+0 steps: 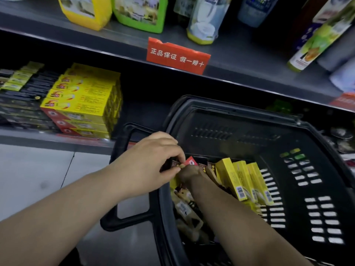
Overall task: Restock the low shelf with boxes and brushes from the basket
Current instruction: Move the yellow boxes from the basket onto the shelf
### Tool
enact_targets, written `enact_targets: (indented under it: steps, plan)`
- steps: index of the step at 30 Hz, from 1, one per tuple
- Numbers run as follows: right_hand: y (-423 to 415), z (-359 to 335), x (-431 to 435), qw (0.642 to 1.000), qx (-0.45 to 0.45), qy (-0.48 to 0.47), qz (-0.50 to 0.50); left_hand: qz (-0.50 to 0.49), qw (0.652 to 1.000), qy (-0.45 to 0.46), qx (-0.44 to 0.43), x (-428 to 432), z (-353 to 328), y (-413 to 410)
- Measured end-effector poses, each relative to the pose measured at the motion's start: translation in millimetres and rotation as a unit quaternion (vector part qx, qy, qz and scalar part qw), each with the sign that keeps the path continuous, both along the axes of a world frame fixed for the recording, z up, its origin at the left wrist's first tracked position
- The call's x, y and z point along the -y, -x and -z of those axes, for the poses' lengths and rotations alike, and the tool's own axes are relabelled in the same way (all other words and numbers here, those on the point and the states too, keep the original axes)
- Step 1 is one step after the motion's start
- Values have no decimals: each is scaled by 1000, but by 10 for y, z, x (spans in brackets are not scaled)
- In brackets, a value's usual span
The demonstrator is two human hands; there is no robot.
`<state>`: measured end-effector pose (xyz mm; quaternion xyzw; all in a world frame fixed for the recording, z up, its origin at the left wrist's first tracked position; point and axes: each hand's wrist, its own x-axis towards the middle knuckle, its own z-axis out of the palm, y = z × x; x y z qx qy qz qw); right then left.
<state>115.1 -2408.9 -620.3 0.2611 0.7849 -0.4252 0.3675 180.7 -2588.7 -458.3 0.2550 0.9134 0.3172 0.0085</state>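
Observation:
A black plastic basket (317,169) stands in front of the low shelf (38,138). Inside it several yellow boxes (238,181) stand on end at the far side, with dark and pale packets (187,210) lying nearer me. My left hand (151,162) reaches over the basket's left rim and pinches the red end of a box (190,161). My right hand (189,172) is deep in the basket just under the left hand, mostly hidden by it and by the boxes. On the low shelf a stack of yellow and red boxes (82,100) sits beside dark flat packs (23,104).
The basket's black handle (123,189) lies folded out to the left over the pale floor (38,179). The upper shelf (240,73) overhangs the basket, with a red label (177,55), a yellow jug (86,10), a green jug (140,12) and bottles (203,22).

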Motion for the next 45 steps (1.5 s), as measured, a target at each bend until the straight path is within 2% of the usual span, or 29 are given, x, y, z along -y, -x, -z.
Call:
enact_targets:
  steps: [2, 5, 8, 12, 15, 17, 20, 24, 26, 29, 33, 40, 45]
  plan:
    - [-18, -4, 45, 998, 5, 27, 54, 1, 1000, -1, 2, 6, 4, 4]
    - [-65, -42, -2, 995, 10, 17, 101, 0, 1000, -5, 4, 15, 14, 9]
    - [-95, -94, 4, 982, 13, 97, 165, 0, 1000, -9, 2, 8, 12, 13]
    - [-123, -113, 98, 982, 4, 99, 163, 3, 1000, -1, -6, 3, 25, 22]
    - [-109, -232, 76, 973, 5, 118, 197, 4, 1000, -4, -2, 9, 42, 20]
    - [-147, -443, 39, 980, -25, 111, 164, 2, 1000, -15, 7, 11, 45, 20]
    - [-328, -867, -60, 987, -139, 59, 62, -28, 997, -58, 33, -9, 26, 21]
    - [-668, -1521, -181, 951, -301, 35, -68, -97, 980, -165, 59, -80, -40, 56]
    - [-765, -1811, -182, 928, -356, 23, -109, -122, 962, -229, 87, -89, -94, 92]
    - [-804, -2107, -113, 905, -394, 2, -159, -114, 924, -326, 161, -84, -184, 120]
    - [-705, -2328, 63, 892, -402, 14, -206, -111, 851, -458, 232, -15, -262, 127]
    - [-267, -2486, 603, 893, -328, 17, -308, -251, 764, -543, 243, 466, -233, 218]
    - [182, -2396, 1334, 863, -330, 23, -382, -400, 698, -548, 228, 963, -109, 297]
